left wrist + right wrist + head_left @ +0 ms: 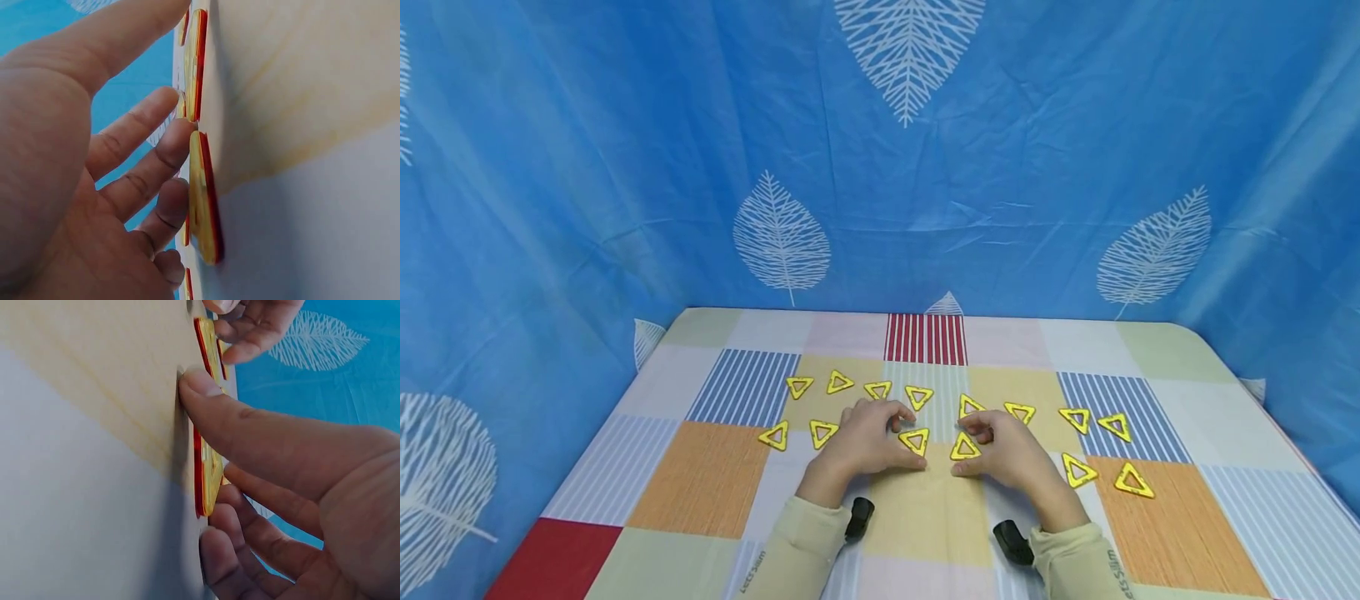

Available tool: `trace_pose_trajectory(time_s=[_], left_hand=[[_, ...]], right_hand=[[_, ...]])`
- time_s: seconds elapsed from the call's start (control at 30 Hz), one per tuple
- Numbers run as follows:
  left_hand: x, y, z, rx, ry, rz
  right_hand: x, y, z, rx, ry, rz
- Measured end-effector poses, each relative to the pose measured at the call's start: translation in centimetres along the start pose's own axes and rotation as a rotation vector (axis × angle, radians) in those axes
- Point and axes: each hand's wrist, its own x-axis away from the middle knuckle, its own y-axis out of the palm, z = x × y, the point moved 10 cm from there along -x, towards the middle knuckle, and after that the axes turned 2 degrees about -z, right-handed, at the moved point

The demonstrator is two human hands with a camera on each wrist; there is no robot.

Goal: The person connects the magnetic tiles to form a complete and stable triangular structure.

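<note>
Both hands are low over the tablecloth, palms facing each other. My left hand (867, 440) has its thumb and loosely bent fingers spread around a yellow triangular frame (914, 442), which lies flat. Opposite it, my right hand (1011, 454) has thumb and bent fingertips at two sides of another yellow triangle (966, 447). A red edge shows along the triangle (207, 475) in the right wrist view, the thumb partly covering it. From the left wrist, a triangle (203, 200) lies beside the fingertips, the thumb stretched out above.
Several more yellow triangles lie behind the hands and to both sides, such as one at left (774, 436) and one at right (1133, 481). The patchwork tablecloth (925, 525) covers the table. Blue curtains (1000, 150) with white leaves surround it.
</note>
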Motion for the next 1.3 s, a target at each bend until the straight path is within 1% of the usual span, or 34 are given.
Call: trace_pose_trajectory(time_s=[0.07,0.2,0.47,0.53,0.67,0.73,0.8,0.9,0.97,1.03,1.17,1.3], left_hand=[[0.1,0.0,0.0,-0.013,-0.01,0.001],[0.3,0.0,0.4,-0.046,-0.005,0.014],[0.0,0.2,0.5,-0.132,-0.035,0.019],[0.0,0.2,0.5,-0.13,-0.032,0.022],[-0.1,0.3,0.6,-0.107,-0.007,0.013],[-0.1,0.4,0.7,-0.086,0.01,-0.01],[0.0,0.7,0.8,-0.058,0.04,-0.051],[0.2,1.2,1.3,-0.008,0.097,-0.131],[0.3,1.5,1.7,0.027,0.146,-0.187],[0.4,1.8,2.0,0.055,0.177,-0.237],[0.7,2.4,2.5,0.083,0.203,-0.317],[1.1,2.5,3.3,0.096,0.218,-0.359]], right_hand=[[0.0,0.0,0.1,0.005,-0.001,-0.007],[0.1,-0.1,0.3,0.004,-0.011,-0.006],[0.0,-0.4,0.2,-0.007,-0.026,-0.012],[0.0,-0.5,0.2,-0.01,-0.029,-0.015],[0.1,-0.6,0.4,-0.029,-0.021,-0.018],[0.1,-0.7,0.6,-0.041,-0.013,-0.018],[0.1,-0.7,0.6,-0.045,-0.013,-0.014],[0.1,-0.8,0.7,-0.053,-0.014,-0.007],[0.1,-0.9,0.7,-0.053,-0.011,0.004],[0.1,-1.0,0.8,-0.051,-0.004,0.012],[0.1,-1.1,1.2,-0.036,0.014,0.023],[0.1,-1.1,1.3,-0.022,0.011,0.024]])
